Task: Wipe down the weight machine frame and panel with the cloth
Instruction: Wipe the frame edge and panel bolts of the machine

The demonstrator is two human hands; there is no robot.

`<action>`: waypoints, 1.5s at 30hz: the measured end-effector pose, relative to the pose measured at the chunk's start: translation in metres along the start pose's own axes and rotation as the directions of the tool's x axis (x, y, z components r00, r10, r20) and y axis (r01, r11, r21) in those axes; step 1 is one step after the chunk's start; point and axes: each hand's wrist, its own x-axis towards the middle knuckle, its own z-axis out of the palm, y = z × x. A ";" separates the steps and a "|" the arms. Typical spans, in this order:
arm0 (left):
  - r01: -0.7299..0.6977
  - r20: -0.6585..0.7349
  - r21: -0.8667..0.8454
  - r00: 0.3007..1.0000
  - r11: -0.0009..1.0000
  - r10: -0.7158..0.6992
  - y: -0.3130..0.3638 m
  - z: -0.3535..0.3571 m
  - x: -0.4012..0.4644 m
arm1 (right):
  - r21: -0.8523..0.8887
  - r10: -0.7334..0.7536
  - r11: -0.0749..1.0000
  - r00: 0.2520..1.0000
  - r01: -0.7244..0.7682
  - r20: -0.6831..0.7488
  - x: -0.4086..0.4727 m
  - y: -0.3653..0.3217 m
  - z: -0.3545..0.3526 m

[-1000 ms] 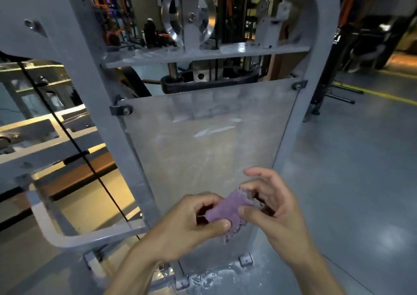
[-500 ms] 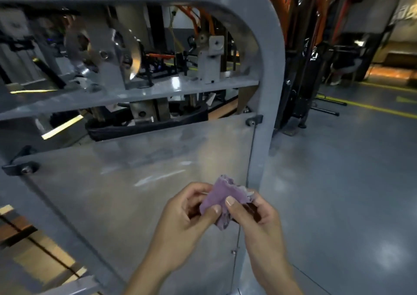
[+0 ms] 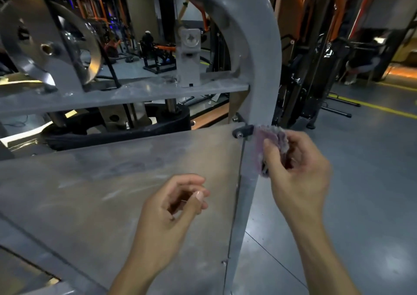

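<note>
Left hand (image 3: 178,206) idle, fingers loosely curled on nothing, in front of the clear panel (image 3: 101,193), still smeared so wiping looks early; right hand (image 3: 295,170) pinches the purple cloth (image 3: 269,145) against the grey frame upright (image 3: 264,80) beside the panel's black bracket (image 3: 242,132).

Dim indoor light with warm orange glow at far right. Pale glare streaks the dusty panel (image 3: 108,181) and gleams on the pulley wheel (image 3: 90,46). Wide-angle distortion bends the frame (image 3: 266,68). Both hands and the background are softly blurred.
</note>
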 end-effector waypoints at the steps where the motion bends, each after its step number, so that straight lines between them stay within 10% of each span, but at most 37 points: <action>1: -0.007 -0.007 0.005 1.000 1.000 0.008 0.001 0.001 0.003 | -0.036 -0.046 0.998 0.999 0.045 -0.009 0.005 -0.001 0.003; 45: -0.040 -0.138 0.000 0.990 0.999 0.040 -0.004 0.023 0.014 | -0.220 -0.264 0.931 0.953 0.292 0.149 0.037 -0.001 0.017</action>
